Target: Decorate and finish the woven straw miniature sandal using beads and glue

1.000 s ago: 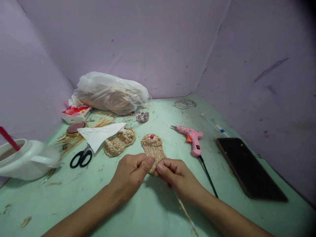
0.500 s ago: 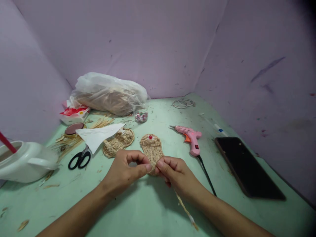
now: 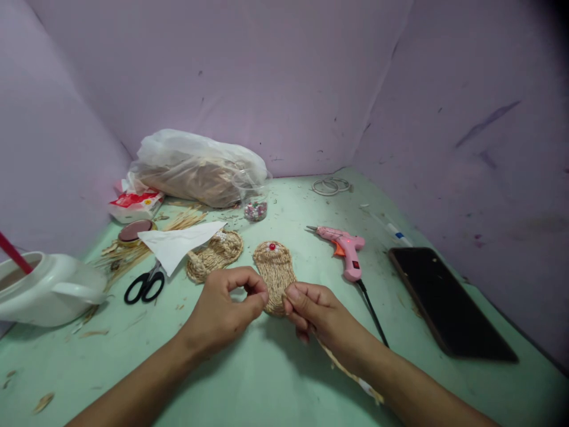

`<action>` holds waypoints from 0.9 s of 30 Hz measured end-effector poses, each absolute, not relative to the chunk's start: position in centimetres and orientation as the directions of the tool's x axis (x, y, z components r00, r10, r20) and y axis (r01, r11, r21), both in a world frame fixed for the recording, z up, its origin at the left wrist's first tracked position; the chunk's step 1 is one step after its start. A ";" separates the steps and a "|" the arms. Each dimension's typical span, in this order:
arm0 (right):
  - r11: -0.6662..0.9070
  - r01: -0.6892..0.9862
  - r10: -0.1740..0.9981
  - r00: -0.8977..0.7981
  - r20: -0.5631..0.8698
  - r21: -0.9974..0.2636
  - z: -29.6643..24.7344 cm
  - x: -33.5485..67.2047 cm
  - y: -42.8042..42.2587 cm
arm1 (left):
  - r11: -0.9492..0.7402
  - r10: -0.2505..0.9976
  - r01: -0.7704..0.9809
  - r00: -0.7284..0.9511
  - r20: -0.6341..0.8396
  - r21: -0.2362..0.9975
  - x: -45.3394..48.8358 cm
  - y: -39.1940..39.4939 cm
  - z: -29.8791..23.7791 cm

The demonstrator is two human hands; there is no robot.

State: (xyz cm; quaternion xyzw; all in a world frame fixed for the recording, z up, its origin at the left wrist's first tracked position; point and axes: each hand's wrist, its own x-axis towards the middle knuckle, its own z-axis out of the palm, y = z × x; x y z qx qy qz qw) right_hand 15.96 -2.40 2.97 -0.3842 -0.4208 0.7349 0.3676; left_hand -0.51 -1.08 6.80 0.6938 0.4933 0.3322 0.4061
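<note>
Woven straw sole point(image 3: 276, 274) is laid centrally on the green table point(image 3: 249, 379). The left hand point(image 3: 233, 302) is curled beside its near end, whether gripping cannot be told; by the right hand point(image 3: 317, 311), a straw cord point(image 3: 351, 373) is pinched.

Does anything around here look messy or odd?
Slightly: dry fibre scraps litter the green tabletop, looking unswept. White paper partly hides a woven slipper-shaped piece, as if dropped there. Dark streaks mark the right-hand wall.
</note>
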 end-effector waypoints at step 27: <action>-0.208 -0.083 0.926 -0.337 -0.169 -0.975 2.6 15.5 -2.7 | -0.049 0.979 0.497 0.195 -0.056 0.867 0.6 -1.4 7.2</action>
